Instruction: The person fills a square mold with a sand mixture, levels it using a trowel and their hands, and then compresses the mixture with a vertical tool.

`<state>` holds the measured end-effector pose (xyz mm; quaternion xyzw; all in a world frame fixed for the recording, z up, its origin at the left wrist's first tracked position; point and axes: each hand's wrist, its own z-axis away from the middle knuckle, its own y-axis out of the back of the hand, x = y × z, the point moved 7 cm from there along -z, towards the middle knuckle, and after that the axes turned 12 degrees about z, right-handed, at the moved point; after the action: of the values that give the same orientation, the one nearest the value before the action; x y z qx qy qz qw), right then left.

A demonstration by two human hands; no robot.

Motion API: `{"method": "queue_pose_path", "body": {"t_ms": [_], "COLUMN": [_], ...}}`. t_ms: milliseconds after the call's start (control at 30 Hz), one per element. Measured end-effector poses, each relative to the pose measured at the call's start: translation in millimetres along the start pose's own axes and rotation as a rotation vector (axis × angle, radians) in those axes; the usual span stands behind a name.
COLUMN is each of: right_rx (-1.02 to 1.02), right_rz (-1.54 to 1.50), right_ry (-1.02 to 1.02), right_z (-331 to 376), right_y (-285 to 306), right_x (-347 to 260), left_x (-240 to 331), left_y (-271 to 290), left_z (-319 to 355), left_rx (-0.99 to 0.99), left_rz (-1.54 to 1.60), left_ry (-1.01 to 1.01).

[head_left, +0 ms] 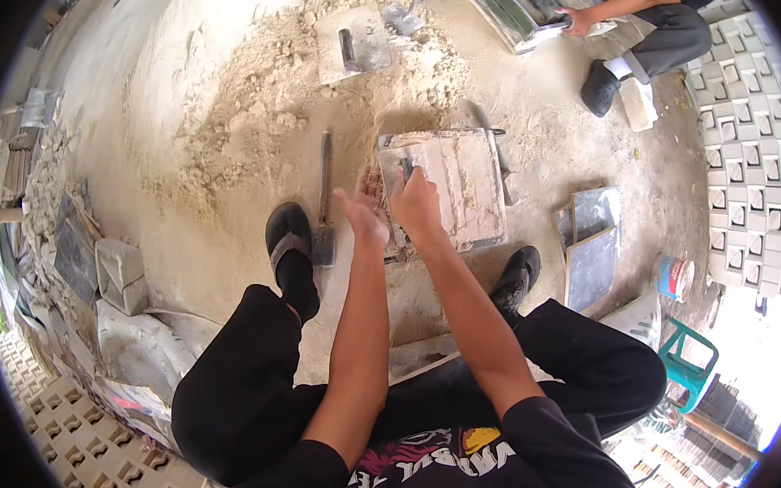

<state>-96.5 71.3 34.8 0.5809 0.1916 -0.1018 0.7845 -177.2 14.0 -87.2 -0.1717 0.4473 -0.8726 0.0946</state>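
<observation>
A square metal mould (466, 181) filled with pale cement mix lies on the ground between my feet. My right hand (415, 201) is closed around a small dark handle (407, 167) at the mould's near left corner. My left hand (363, 214) hovers just left of it, fingers spread, palm toward the mould's left edge, holding nothing. A trowel (324, 206) lies on the ground left of my left hand, beside my left sandal.
A big heap of sandy mix (265, 102) spreads ahead, with a flat float (353, 45) on it. Another person (645, 36) squats at the far right over a second mould (516, 10). Grey plates (592, 243), a small tub (675, 277), stacked patterned blocks (754, 141) stand right.
</observation>
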Motion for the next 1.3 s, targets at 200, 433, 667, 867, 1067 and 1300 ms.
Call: {"method": "queue_pose_path", "body": {"t_ms": [200, 433, 667, 867, 1067, 1300], "right_rx": [-0.001, -0.002, 0.095, 0.163, 0.069, 0.171], "right_rz": [0.031, -0.102, 0.069, 0.019, 0.041, 0.172], "right_ry": [0.027, 0.008, 0.045, 0.029, 0.054, 0.005], "right_z": [-12, -23, -49, -34, -53, -43], "right_y": [41, 58, 40, 98, 86, 72], "right_x": [-2, 9, 54, 41, 66, 97], "left_x": [-12, -9, 0, 0, 0, 2], "left_y": [-18, 4, -39, -33, -17, -47], "left_z": [-1, -14, 14, 14, 4, 23], "left_rx": [0.067, -0.012, 0.139, 0.133, 0.265, 0.297], "left_rz": [-0.504, -0.379, -0.992, -1.057, -1.289, -1.388], "left_ry": [-0.160, -0.199, -0.595, -0.708, -0.624, -0.644]}}
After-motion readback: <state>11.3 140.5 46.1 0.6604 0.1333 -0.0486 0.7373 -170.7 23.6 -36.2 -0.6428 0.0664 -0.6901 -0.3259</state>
